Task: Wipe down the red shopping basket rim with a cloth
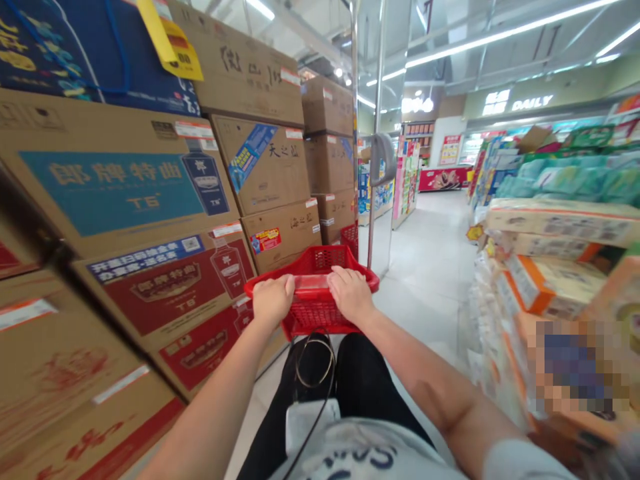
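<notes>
A red plastic shopping cart (pixel 320 313) with mesh sides stands right in front of my body. My left hand (pixel 273 298) is wrapped round the left part of its handle. On the right part of the same handle, my right hand (pixel 350 292) has its fingers curled over the bar. Between the two hands a pale red stretch of the handle (pixel 310 285) shows. A thin cable (pixel 316 381) loops down over my black trousers, just below the cart. What lies inside the cart cannot be made out.
Stacked cardboard boxes (pixel 273 167) line the left side, close to the cart. A mirrored column (pixel 383 227) with a metal pole stands just ahead. Packaged goods (pixel 560 280) are piled along the right. A pale tiled aisle (pixel 430 233) runs forward between them.
</notes>
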### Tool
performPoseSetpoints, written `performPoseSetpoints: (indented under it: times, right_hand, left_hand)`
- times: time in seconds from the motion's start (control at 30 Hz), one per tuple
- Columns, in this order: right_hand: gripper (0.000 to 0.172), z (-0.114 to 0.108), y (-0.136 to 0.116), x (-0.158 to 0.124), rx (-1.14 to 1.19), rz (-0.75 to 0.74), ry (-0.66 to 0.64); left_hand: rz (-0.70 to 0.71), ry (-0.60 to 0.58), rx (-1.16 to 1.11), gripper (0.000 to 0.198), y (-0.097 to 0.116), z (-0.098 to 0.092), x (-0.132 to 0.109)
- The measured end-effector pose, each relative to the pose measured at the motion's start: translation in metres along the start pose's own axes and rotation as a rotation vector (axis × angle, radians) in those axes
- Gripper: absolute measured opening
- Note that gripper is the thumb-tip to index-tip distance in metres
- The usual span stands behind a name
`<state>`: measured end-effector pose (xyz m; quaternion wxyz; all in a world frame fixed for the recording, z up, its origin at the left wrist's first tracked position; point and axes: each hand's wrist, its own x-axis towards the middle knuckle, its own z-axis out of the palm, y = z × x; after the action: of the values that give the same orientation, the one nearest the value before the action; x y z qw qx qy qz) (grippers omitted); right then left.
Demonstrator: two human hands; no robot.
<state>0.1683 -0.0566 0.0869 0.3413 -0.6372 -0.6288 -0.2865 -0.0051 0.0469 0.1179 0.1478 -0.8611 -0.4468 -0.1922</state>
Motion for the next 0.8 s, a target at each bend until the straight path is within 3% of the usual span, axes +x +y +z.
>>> performPoseSetpoints:
  times: [0.23, 0.43, 0.8]
  right_hand:
    - [0.026, -0.014, 0.025, -0.012, -0.107, -0.018, -0.119]
    - [0.024, -0.021, 0.034, -0.016, -0.11, -0.039, -0.083]
    - [0.023, -0.078, 0.087, -0.059, -0.097, 0.048, 0.029]
  left_hand:
    - [-0.064, 0.057, -0.005, 0.05, 0.006, 0.005, -0.001]
    - [-0.044, 0.064, -0.048, 0.046, 0.018, 0.0, -0.004]
    - [0.116, 0.115, -0.116, 0.05, 0.096, -0.006, -0.03]
